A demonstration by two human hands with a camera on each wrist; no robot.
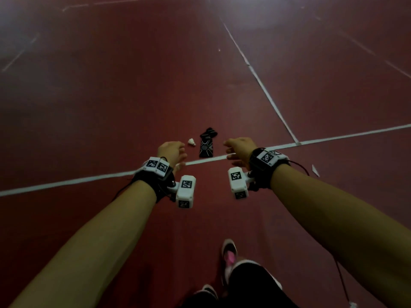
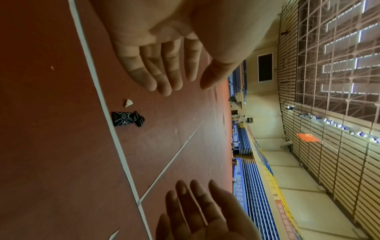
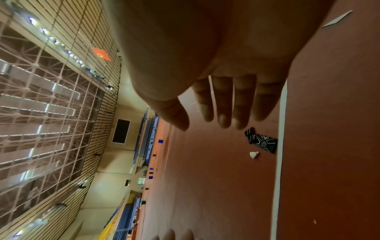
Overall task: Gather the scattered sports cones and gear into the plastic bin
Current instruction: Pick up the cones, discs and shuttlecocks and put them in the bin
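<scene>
Bare left hand [image 1: 171,153] and right hand [image 1: 240,150] outstretched, empty.

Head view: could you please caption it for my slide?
Both empty hands, left and right, reach toward shuttlecock and black wrap.

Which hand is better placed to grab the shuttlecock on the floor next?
Probably the left hand: it hangs open right beside the shuttlecock, while the right hand, also open, sits beyond the black wrist wrap that lies between them.
</scene>
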